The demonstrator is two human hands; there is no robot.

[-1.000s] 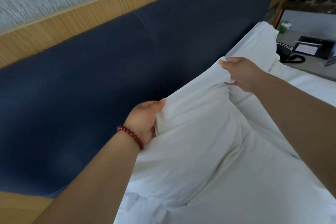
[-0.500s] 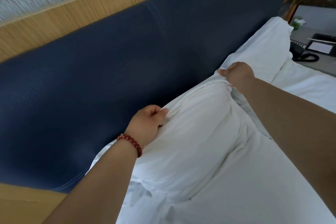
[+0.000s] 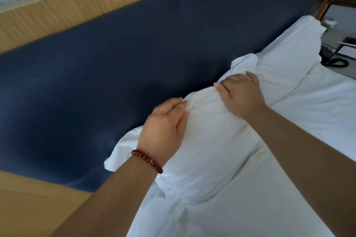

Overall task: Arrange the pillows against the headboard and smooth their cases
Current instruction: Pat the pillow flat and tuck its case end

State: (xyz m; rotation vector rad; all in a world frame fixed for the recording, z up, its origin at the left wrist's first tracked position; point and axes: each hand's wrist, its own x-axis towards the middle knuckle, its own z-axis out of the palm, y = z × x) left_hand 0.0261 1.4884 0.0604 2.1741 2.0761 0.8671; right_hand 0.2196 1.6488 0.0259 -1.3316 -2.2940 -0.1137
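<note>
The plump white pillow (image 3: pixel 212 140) lies lengthwise along the padded navy headboard (image 3: pixel 115 75), seemingly touching it. Left hand (image 3: pixel 163 127) and right hand (image 3: pixel 240 94) rest flat, fingers spread, on its far edge.

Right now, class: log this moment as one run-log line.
left hand: flat on near pillow | right hand: flat on it | pillow: against headboard | far pillow: placed

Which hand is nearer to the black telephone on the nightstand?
The right hand. It rests on the near pillow's top edge, with the far pillow between it and the telephone. The left hand sits farther along the same pillow, away from the telephone.
</note>
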